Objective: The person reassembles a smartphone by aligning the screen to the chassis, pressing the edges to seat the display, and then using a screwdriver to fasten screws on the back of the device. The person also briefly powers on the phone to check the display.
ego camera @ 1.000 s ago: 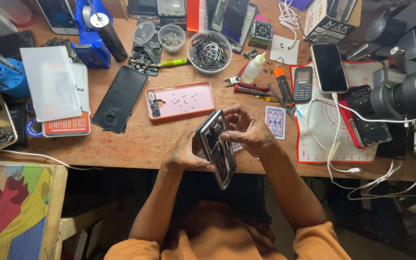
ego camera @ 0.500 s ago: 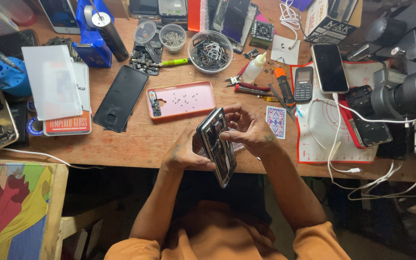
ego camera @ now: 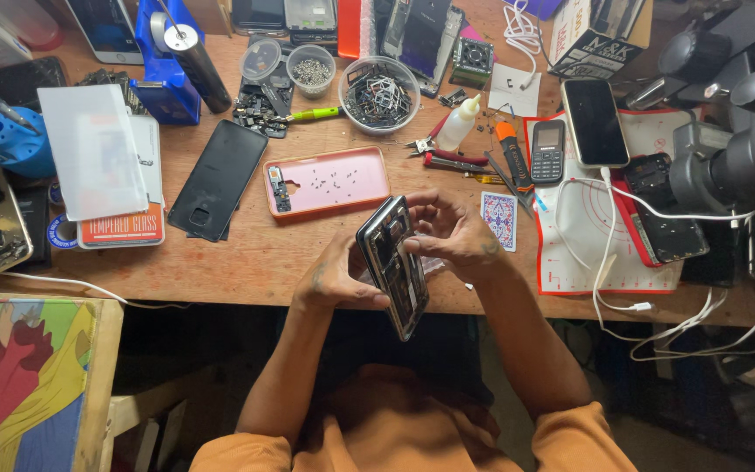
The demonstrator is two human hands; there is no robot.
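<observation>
1. Opened smartphone [ego camera: 393, 266]: dark, back cover off, inner parts showing. Held tilted on its long edge above the near rim of the wooden workbench [ego camera: 220, 262], between both hands, just 6 o'clock of the pink case.
2. Left hand [ego camera: 335, 278]: at 9 o'clock of the phone, fingers curled around its lower left edge, grasping it from beneath.
3. Right hand [ego camera: 454, 238]: at 3 o'clock of the phone, fingers bent and closed onto the phone's upper edge and exposed inside, thumb side toward the device.
4. Pink phone case [ego camera: 328, 181]: lies flat, hollow side up, at 12 o'clock of the hands; small screws scattered inside.
5. Black back panel [ego camera: 219, 178]: lies flat at 9 o'clock of the pink case, just beside it.
6. Playing card [ego camera: 500, 219]: patterned back up, at 3 o'clock of the right hand, near it.
7. Small keypad phone [ego camera: 548, 151]: dark, flat, at 1 o'clock of the right hand.
8. Clear round bowl [ego camera: 381, 93]: holds small metal parts, at 12 o'clock of the pink case.
9. White squeeze bottle [ego camera: 458, 123]: tilted, at 3 o'clock of the bowl.
10. White work mat [ego camera: 605, 253]: red-edged, at 3 o'clock of the hands; white cable across it.
11. Microscope [ego camera: 736, 149]: black, far 3 o'clock edge.
</observation>
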